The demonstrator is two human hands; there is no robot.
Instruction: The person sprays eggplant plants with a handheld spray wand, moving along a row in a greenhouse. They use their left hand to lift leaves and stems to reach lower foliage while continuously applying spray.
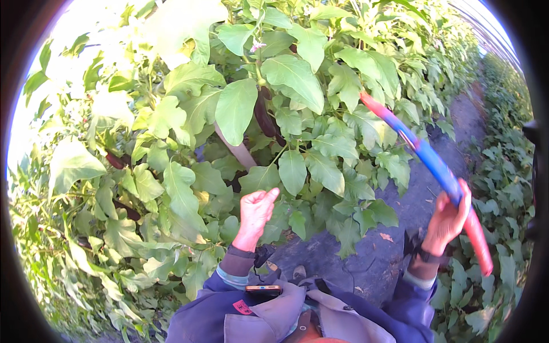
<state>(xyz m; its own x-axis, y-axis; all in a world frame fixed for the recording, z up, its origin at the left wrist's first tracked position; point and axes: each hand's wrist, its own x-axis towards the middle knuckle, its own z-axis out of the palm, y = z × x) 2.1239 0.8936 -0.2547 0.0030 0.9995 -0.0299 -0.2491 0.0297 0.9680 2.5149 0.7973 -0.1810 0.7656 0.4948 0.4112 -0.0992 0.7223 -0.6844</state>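
Note:
My left hand is in front of the leafy eggplant plants, its fingers curled closed and its thumb pointing up to the right; nothing shows in it. A long, slightly curved blue-and-red tool is held in my right hand. One end points up-left towards the leaves, while the other extends down-right past the hand; its exact kind is unclear. Dark purple eggplants hang among the leaves above my left hand. Another eggplant shows farther left, partly covered by foliage.
A pale slanting strip or post stands partly hidden behind leaves. Dark ground covering runs between the plants and another green row at the right. A phone rests at the chest of the jacket. A pink flower hangs near the top.

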